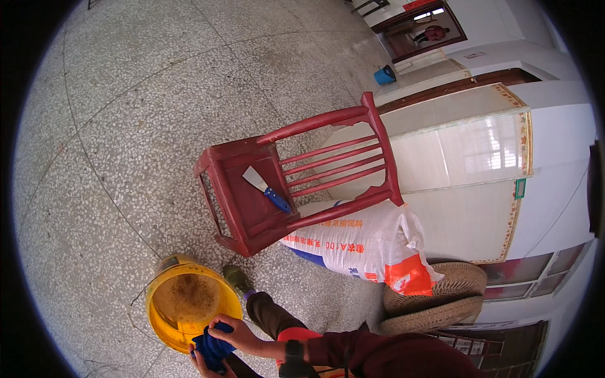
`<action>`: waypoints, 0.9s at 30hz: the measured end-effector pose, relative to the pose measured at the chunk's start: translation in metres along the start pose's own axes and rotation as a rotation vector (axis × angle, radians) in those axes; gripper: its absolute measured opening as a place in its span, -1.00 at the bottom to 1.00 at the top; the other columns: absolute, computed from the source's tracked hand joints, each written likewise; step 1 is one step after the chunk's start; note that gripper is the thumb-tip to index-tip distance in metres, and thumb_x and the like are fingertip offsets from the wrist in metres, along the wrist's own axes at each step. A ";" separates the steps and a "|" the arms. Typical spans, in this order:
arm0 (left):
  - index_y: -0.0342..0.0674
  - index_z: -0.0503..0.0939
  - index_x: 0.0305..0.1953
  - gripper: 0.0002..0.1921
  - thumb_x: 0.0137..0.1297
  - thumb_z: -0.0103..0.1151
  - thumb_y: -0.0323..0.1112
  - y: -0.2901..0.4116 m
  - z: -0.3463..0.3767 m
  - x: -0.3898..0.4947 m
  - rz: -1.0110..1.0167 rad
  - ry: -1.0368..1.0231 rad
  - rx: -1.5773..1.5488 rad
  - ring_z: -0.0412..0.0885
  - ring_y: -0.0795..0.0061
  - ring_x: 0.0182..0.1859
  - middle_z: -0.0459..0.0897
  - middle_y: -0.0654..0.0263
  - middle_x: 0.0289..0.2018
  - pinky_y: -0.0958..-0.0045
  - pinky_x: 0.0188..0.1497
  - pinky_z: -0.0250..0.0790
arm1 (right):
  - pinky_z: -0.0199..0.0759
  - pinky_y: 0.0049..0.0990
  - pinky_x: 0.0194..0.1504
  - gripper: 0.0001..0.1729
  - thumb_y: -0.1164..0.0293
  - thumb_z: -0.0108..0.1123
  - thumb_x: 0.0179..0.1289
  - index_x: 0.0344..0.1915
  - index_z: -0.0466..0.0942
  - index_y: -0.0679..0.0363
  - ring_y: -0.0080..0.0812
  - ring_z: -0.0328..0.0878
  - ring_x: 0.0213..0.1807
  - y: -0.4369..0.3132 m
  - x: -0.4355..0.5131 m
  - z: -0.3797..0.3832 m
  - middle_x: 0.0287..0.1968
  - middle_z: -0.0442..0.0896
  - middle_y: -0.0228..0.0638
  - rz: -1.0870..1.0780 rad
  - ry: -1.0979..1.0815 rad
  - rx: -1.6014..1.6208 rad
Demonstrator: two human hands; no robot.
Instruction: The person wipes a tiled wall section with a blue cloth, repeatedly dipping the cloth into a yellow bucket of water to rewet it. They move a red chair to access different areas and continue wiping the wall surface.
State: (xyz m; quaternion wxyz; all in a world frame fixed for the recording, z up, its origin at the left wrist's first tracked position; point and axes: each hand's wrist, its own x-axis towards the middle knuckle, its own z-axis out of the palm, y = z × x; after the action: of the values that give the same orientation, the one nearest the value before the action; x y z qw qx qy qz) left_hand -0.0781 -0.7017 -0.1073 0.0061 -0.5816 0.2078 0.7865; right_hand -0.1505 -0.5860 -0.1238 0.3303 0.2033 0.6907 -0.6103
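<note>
Both my hands hold a bunched dark blue cloth [212, 347] at the rim of a yellow bucket [156, 326] with brownish, foamy water [189, 295] in it. One hand, on the sleeved arm with a black wrist strap, grips the cloth from above; it looks like my right hand [238, 334]. My left hand [205, 366] is at the lower side of the cloth, partly hidden by it. Beyond the bucket stands a red wooden chair [246, 189]. A putty knife with a blue handle [276, 199] lies on its seat.
A printed white woven sack [340, 241] leans beside the chair, with round wicker baskets [435, 288] behind it. Farther off, a blue bucket [384, 75] stands by the tiled wall [453, 146]. Another person [432, 33] is visible through the doorway. My boot [236, 279] is beside the yellow bucket.
</note>
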 end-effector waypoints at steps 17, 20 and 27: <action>-0.21 0.62 -0.20 -0.68 -0.04 0.46 -0.42 0.021 0.034 -0.001 1.027 -0.481 1.059 0.60 -0.05 0.05 0.66 0.08 -0.06 0.04 0.19 0.42 | 0.54 -0.54 -0.11 -0.75 0.16 0.14 0.48 -0.17 0.61 0.09 -0.56 0.64 -0.18 0.013 0.017 -0.028 -0.21 0.68 -0.46 0.614 -0.239 0.768; -0.16 0.62 -0.22 -0.64 -0.15 0.47 -0.47 0.030 0.045 -0.007 1.205 -0.567 1.117 0.62 -0.07 0.02 0.68 0.18 -0.09 0.00 0.11 0.48 | 0.54 -0.55 -0.19 -0.74 0.12 0.16 0.47 -0.24 0.57 0.06 -0.56 0.62 -0.26 0.006 0.026 -0.029 -0.27 0.65 -0.47 0.721 -0.346 0.797; -0.06 0.60 -0.41 -0.72 -0.27 0.41 -0.40 0.044 0.054 -0.009 1.471 -0.946 1.196 0.63 0.13 -0.04 0.64 0.32 -0.21 0.07 0.08 0.57 | 0.48 -0.58 -0.35 -0.81 0.23 0.21 0.42 -0.25 0.54 0.10 -0.59 0.54 -0.38 0.002 0.035 -0.017 -0.36 0.60 -0.48 0.908 -0.546 0.716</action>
State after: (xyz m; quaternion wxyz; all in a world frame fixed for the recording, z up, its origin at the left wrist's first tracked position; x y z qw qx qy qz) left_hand -0.1356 -0.7212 -0.0720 -0.1061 0.1504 0.8386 0.5127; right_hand -0.1768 -0.5733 -0.1493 0.6318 0.4107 0.1801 -0.6322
